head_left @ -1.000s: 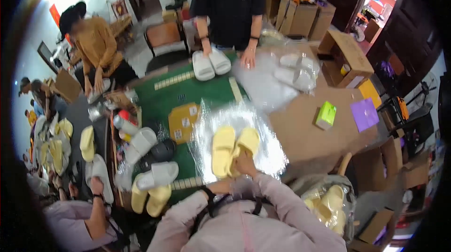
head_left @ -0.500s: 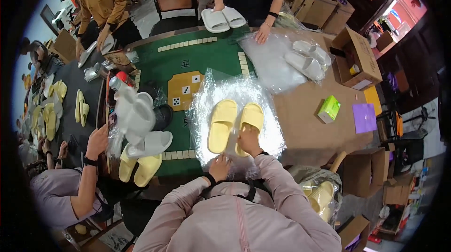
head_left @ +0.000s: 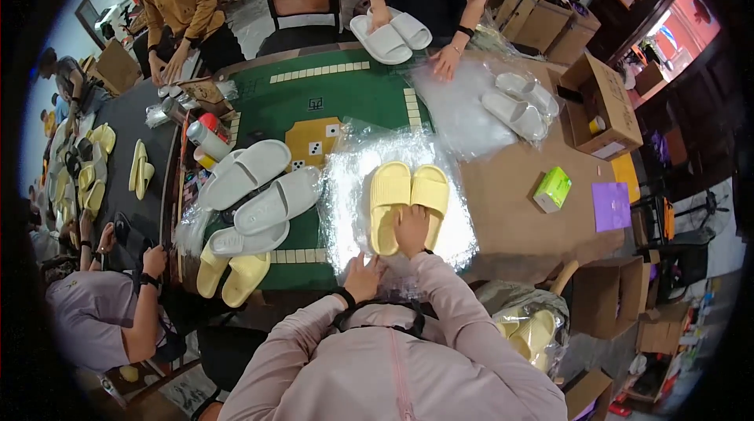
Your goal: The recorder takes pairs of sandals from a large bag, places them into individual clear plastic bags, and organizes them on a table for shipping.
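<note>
A pair of yellow slide slippers [head_left: 390, 193] lies side by side on a stack of clear plastic bags [head_left: 345, 185], toes pointing away from me. My right hand [head_left: 411, 231] is closed on the slippers where their inner edges meet; its fingertips are partly hidden. At the near edge of the bags, my left hand [head_left: 363, 278] has its fingers bent on the film and appears to pinch it. Left of the bags, grey slippers [head_left: 276, 199] are heaped loosely, partly over another yellow pair [head_left: 243, 280].
White slippers [head_left: 518, 103] lie on plastic film at the far right. A cardboard box [head_left: 601, 107], green tissue pack [head_left: 552, 189] and purple packet [head_left: 610, 206] stand rightward. Across the table, a person holds white slippers [head_left: 390, 34]. Bottles [head_left: 206, 138] stand at left.
My right hand has brought the two yellow slippers together, moving slightly left. A grey pair at left has come to rest on the heap, and the neighbour's hand has drawn back.
</note>
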`<state>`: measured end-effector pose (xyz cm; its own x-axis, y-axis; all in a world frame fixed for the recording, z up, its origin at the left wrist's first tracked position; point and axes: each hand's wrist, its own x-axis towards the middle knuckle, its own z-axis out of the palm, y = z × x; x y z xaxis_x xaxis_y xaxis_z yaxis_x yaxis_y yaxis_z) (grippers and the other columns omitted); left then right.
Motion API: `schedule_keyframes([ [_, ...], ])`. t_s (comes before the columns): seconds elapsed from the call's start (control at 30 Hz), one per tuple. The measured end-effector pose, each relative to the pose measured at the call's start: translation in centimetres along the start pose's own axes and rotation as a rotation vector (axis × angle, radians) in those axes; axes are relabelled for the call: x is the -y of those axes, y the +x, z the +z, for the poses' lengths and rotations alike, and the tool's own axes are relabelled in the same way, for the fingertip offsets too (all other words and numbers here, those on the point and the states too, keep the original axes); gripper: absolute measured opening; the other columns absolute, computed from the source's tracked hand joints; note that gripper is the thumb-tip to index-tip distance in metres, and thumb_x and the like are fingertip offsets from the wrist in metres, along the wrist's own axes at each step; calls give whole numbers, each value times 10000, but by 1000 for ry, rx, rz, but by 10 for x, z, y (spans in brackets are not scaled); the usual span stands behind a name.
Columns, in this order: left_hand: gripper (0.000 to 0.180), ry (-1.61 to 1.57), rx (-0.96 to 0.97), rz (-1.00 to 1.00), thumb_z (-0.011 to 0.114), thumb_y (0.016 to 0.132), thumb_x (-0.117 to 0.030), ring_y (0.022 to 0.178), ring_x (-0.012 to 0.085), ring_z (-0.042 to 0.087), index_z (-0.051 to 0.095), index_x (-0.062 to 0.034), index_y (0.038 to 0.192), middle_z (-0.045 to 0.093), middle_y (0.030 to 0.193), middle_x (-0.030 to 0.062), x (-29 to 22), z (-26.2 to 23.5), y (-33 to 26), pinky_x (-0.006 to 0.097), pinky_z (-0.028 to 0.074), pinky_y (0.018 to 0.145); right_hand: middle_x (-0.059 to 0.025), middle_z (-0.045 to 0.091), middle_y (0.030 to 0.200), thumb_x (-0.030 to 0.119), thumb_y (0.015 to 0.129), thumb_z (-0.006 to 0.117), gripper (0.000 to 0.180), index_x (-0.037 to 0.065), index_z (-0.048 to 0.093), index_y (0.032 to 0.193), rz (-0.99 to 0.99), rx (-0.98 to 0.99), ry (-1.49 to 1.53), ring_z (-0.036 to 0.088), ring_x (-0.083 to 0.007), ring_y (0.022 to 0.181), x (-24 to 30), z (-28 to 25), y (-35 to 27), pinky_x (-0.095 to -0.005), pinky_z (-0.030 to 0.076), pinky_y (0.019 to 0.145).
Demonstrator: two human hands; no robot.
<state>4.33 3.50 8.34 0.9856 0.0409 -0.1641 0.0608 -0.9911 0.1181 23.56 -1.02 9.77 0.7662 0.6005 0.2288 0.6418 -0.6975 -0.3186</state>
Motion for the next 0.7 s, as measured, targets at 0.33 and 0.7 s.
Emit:
schedule_keyframes([
  [0.33, 427, -325, -168, 49, 518, 740, -164, 1100, 336, 430, 508, -95, 1161, 479, 1120, 148, 16, -32, 34, 519, 329, 887, -82, 445, 739, 71, 845, 480, 118, -18, 545, 802, 403, 165, 1234, 477, -173, 707, -40, -16, 3, -243, 371, 644],
  [0.7, 469, -129, -81, -211, 494, 794, -155, 1042, 359, 453, 422, -80, 1251, 384, 1219, 260, 69, 0, 47, 444, 383, 844, -66, 515, 831, 58, 849, 464, 148, -66, 544, 869, 447, 51, 1092, 480, -137, 774, -38, -81, -13, -241, 372, 688],
])
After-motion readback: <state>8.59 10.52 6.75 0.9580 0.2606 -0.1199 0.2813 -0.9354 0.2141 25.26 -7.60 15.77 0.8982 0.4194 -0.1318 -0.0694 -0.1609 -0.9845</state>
